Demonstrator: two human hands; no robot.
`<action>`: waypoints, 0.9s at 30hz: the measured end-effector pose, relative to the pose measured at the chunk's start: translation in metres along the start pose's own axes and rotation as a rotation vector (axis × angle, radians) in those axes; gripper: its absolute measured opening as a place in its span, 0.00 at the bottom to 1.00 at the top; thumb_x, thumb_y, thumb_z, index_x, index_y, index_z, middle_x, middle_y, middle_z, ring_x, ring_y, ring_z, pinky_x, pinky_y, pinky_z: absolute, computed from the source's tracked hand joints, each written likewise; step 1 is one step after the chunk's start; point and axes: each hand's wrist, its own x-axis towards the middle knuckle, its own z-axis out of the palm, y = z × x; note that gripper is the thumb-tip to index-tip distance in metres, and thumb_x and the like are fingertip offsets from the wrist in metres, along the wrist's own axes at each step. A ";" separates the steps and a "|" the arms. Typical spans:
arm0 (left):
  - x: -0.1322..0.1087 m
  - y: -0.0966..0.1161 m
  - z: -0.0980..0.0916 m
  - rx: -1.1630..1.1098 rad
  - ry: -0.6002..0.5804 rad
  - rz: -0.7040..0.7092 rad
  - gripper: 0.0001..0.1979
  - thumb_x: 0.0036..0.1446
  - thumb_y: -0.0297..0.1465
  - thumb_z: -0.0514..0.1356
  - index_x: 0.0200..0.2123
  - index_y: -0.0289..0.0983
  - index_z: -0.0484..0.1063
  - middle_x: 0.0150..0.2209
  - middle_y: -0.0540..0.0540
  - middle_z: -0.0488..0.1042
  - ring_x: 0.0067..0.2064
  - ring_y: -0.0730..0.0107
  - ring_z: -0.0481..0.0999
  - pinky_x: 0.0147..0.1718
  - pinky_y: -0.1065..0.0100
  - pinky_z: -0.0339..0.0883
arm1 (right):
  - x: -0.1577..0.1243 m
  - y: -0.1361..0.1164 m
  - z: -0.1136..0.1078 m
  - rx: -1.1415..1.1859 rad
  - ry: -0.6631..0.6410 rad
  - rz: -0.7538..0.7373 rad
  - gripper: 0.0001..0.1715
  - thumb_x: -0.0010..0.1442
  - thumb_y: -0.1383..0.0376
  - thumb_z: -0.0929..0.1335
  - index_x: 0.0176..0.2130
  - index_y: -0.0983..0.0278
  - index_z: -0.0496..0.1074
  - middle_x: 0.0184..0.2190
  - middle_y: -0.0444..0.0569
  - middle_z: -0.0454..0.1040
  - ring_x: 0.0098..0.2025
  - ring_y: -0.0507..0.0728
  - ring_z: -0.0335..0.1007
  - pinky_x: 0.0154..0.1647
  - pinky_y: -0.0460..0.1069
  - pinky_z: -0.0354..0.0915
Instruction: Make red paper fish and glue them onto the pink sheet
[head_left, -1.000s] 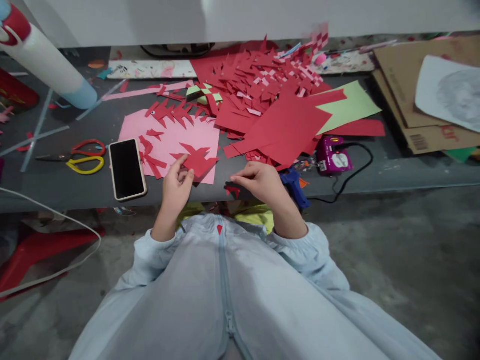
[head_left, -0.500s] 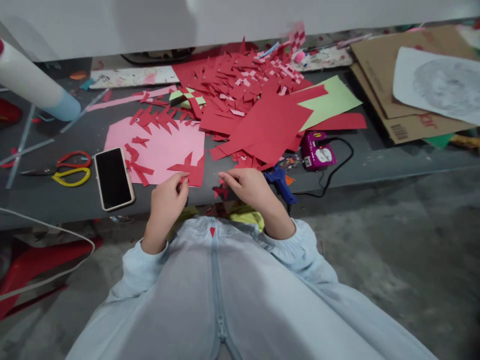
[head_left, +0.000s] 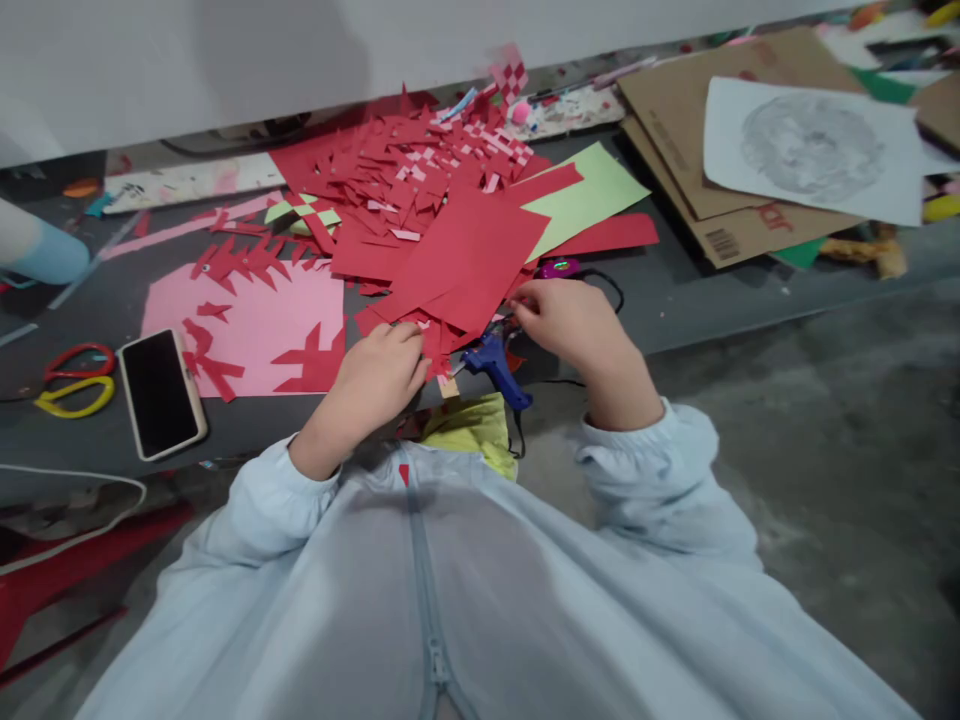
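My left hand (head_left: 384, 372) is palm down at the table's front edge, fingers curled together beside red paper scraps (head_left: 441, 350); whatever lies under the fingertips is hidden. To its right, my right hand (head_left: 564, 312) is closed in a pinch over a pile of small bits behind the blue glue gun (head_left: 495, 368). What it grips is too small to make out. The hand partly covers a purple device (head_left: 559, 267) with a black cord. Left of my left hand, red cut-paper pieces (head_left: 311, 365) rest on a pink sheet (head_left: 262, 310).
A heap of red cut paper (head_left: 397, 160) spreads behind my hands, with red sheets (head_left: 476, 250) and a light green sheet (head_left: 592, 185). A phone (head_left: 161, 395) and scissors (head_left: 75, 385) lie at the left. Cardboard (head_left: 675, 160) with a printed drawing (head_left: 814, 145) is at the right.
My right hand has moved right, from the table edge to the small bits by the glue gun. My left hand has shifted right, off the pink sheet's corner. The view has turned rightward.
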 end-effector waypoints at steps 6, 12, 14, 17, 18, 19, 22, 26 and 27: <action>0.023 0.009 -0.005 -0.018 0.040 0.054 0.19 0.69 0.32 0.48 0.54 0.33 0.73 0.57 0.41 0.75 0.54 0.57 0.75 0.53 0.57 0.70 | 0.023 0.006 -0.006 0.021 -0.144 -0.131 0.22 0.61 0.68 0.61 0.47 0.64 0.80 0.45 0.57 0.82 0.43 0.63 0.77 0.35 0.51 0.61; 0.039 0.004 -0.009 -0.026 -0.008 0.105 0.18 0.64 0.25 0.49 0.49 0.32 0.76 0.52 0.41 0.79 0.53 0.56 0.76 0.52 0.57 0.71 | 0.040 0.009 -0.016 0.218 -0.085 -0.252 0.29 0.61 0.69 0.60 0.58 0.63 0.74 0.54 0.53 0.79 0.53 0.62 0.75 0.49 0.51 0.66; 0.047 0.003 -0.009 -0.038 -0.044 0.139 0.18 0.62 0.24 0.50 0.48 0.33 0.77 0.51 0.41 0.79 0.53 0.57 0.76 0.53 0.57 0.70 | 0.046 0.010 -0.017 0.235 -0.045 -0.261 0.30 0.61 0.70 0.61 0.59 0.64 0.73 0.55 0.54 0.78 0.54 0.62 0.74 0.52 0.53 0.67; 0.062 0.001 -0.005 -0.037 -0.081 0.186 0.19 0.60 0.22 0.50 0.48 0.34 0.77 0.50 0.42 0.80 0.52 0.59 0.77 0.52 0.59 0.69 | 0.056 0.011 -0.017 0.254 0.001 -0.292 0.30 0.60 0.70 0.61 0.60 0.65 0.73 0.56 0.53 0.77 0.55 0.62 0.74 0.55 0.55 0.67; 0.067 0.001 -0.003 -0.021 -0.085 0.191 0.19 0.60 0.21 0.50 0.48 0.34 0.77 0.49 0.41 0.80 0.52 0.59 0.76 0.52 0.60 0.69 | 0.058 0.011 -0.018 0.253 0.013 -0.303 0.30 0.60 0.70 0.61 0.59 0.65 0.73 0.56 0.52 0.77 0.56 0.62 0.74 0.56 0.56 0.67; 0.072 0.001 -0.001 0.010 -0.091 0.199 0.19 0.60 0.21 0.50 0.49 0.33 0.76 0.49 0.40 0.79 0.52 0.59 0.76 0.52 0.60 0.68 | 0.060 0.012 -0.018 0.247 0.021 -0.310 0.30 0.60 0.70 0.61 0.59 0.64 0.73 0.56 0.52 0.77 0.56 0.62 0.74 0.57 0.56 0.67; 0.082 0.003 0.005 0.175 -0.010 0.151 0.17 0.61 0.21 0.50 0.47 0.30 0.77 0.47 0.34 0.78 0.52 0.51 0.73 0.47 0.55 0.67 | 0.062 0.013 -0.022 0.213 0.042 -0.316 0.29 0.61 0.69 0.61 0.59 0.65 0.74 0.56 0.53 0.77 0.56 0.63 0.74 0.57 0.57 0.66; 0.086 0.007 0.009 0.316 0.078 0.069 0.16 0.61 0.22 0.50 0.40 0.30 0.78 0.43 0.30 0.76 0.50 0.45 0.71 0.41 0.53 0.64 | 0.062 0.014 -0.026 0.167 0.038 -0.314 0.28 0.62 0.68 0.60 0.59 0.66 0.74 0.55 0.54 0.78 0.56 0.65 0.73 0.54 0.57 0.67; 0.086 0.007 0.010 0.327 0.079 0.060 0.16 0.62 0.22 0.50 0.40 0.30 0.78 0.43 0.30 0.75 0.50 0.45 0.71 0.41 0.53 0.63 | 0.061 0.014 -0.027 0.151 0.031 -0.305 0.27 0.62 0.68 0.60 0.58 0.66 0.74 0.54 0.55 0.78 0.55 0.65 0.74 0.52 0.57 0.67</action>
